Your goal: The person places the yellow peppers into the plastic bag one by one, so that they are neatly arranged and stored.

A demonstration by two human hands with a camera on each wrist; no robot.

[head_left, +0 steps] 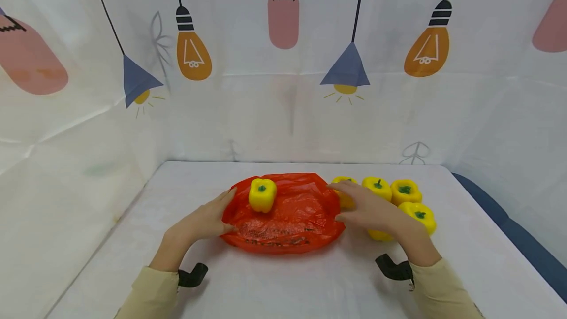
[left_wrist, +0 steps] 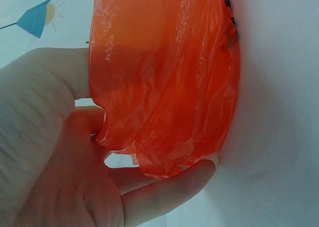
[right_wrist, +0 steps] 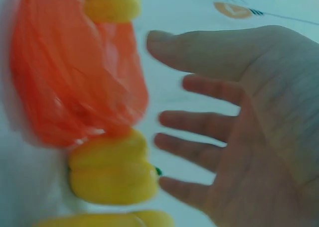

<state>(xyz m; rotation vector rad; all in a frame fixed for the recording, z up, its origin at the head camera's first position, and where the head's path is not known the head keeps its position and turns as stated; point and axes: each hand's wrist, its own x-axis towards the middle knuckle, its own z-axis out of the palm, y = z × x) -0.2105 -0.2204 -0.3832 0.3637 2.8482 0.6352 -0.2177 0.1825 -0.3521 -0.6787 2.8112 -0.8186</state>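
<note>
A red plastic bag (head_left: 288, 210) with dark print along its near side lies puffed up on the table. One yellow bell pepper (head_left: 262, 195) sits upright on the bag, left of its middle, green stem on top. My left hand (head_left: 208, 218) grips the bag's left edge; in the left wrist view the thumb tip is hidden behind the red film (left_wrist: 159, 77) and fingers lie along the bag's side. At the bag's right end, my right hand (head_left: 372, 206) spreads its fingers with nothing in them. Beside the bag, a bell pepper (right_wrist: 113, 170) shows near its fingertips.
Several more yellow bell peppers (head_left: 406, 192) stand in a group on the right of the table, some partly behind the right hand. The table (head_left: 283, 289) has a white cover. A printed white curtain (head_left: 266, 112) hangs behind, and a dark blue chair (head_left: 509, 225) is at the right edge.
</note>
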